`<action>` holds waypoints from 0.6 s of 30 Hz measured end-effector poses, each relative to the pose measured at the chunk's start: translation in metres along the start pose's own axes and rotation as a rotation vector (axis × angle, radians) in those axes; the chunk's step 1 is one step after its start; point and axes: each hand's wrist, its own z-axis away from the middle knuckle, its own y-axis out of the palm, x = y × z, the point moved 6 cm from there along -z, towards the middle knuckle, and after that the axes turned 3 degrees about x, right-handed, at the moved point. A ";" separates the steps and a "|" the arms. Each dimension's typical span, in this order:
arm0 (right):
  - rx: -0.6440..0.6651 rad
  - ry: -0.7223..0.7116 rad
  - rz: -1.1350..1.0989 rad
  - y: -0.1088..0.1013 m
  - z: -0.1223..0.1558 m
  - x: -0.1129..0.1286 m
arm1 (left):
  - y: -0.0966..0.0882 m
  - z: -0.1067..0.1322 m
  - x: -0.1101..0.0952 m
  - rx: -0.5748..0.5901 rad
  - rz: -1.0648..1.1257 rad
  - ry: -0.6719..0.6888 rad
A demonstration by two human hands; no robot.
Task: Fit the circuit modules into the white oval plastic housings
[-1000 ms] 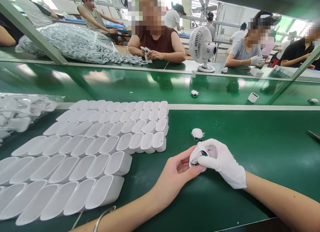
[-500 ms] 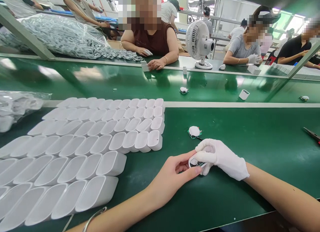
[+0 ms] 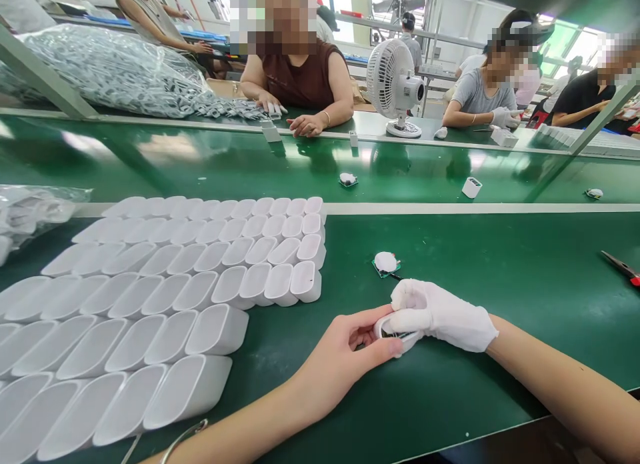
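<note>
Near the middle front, both my hands are closed around a small white plastic housing [image 3: 411, 341] with a dark circuit board in its opening. My bare left hand [image 3: 343, 357] grips its left side between fingers and thumb. Over the opening lie the fingers of my white-gloved right hand [image 3: 435, 314], pressed on the board and partly hiding it. Just beyond the glove, a green circuit board [image 3: 385, 263] with a round white pad lies on the table. Left of my hands stand rows of white open housings [image 3: 210, 327], openings up.
Pliers [image 3: 620, 267] with red handles lie at the right. Past a pale rail, a green conveyor belt [image 3: 280, 177] carries a board [image 3: 348, 179] and a white housing [image 3: 471, 187]. A plastic bag [image 3: 40, 211] is at the left. Co-workers and a fan [image 3: 395, 84] are across the belt.
Pieces on the belt have moved left. In my hands the housing has tilted slightly, showing more of its side. The co-worker opposite has shifted a hand onto a white piece at the belt's edge.
</note>
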 end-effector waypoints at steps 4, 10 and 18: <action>0.041 -0.009 -0.204 0.003 -0.001 0.002 | -0.005 -0.001 -0.005 -0.067 0.020 0.013; -0.128 -0.079 -0.029 0.003 -0.002 0.000 | -0.004 -0.002 -0.006 -0.061 0.040 0.017; 0.011 -0.123 -0.067 0.005 0.001 0.004 | -0.005 0.000 -0.001 -0.119 0.063 -0.002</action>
